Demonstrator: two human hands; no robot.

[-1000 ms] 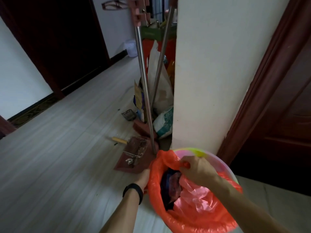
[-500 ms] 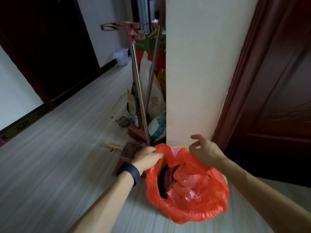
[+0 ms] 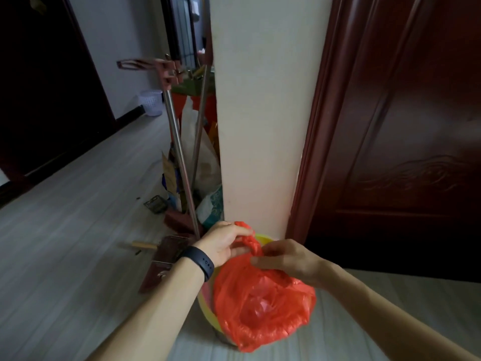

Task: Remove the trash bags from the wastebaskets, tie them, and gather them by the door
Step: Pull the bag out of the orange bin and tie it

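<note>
Both forearms reach in from the bottom edge; red trash bag [image 3: 263, 306] sits nearest, bulging and crumpled, its lower part resting in and over the yellow wastebasket [image 3: 208, 312], whose rim shows at the bag's left side and again behind the hands; bag mouth is gathered into a twisted neck [image 3: 250, 243] above the body; left hand [image 3: 222, 244], black wristband [image 3: 199, 261] on the wrist, is closed around the upper part of the neck, with a bit of red plastic poking out above the fingers; right hand [image 3: 286, 259] pinches the neck from the right side, thumb and fingers pressed together on the plastic just below the left hand's hold; the two hands are nearly touching across the neck; whether a knot exists there, cannot tell; wastebasket stands on pale grey plank floor [image 3: 78, 243] at the foot of a cream wall corner [image 3: 260, 126]; just left of the basket a reddish dustpan [image 3: 166, 259] lies on the floor with a wooden handle [image 3: 143, 245] beside it; behind that, two metal poles [image 3: 179, 152] lean in the nook with bags and clutter at their base; dark red wooden door [image 3: 416, 126] and frame directly right of the wall corner; another dark doorway [image 3: 39, 100] far left; white mesh wastebasket [image 3: 151, 102] at the far end of the corridor against the wall.
</note>
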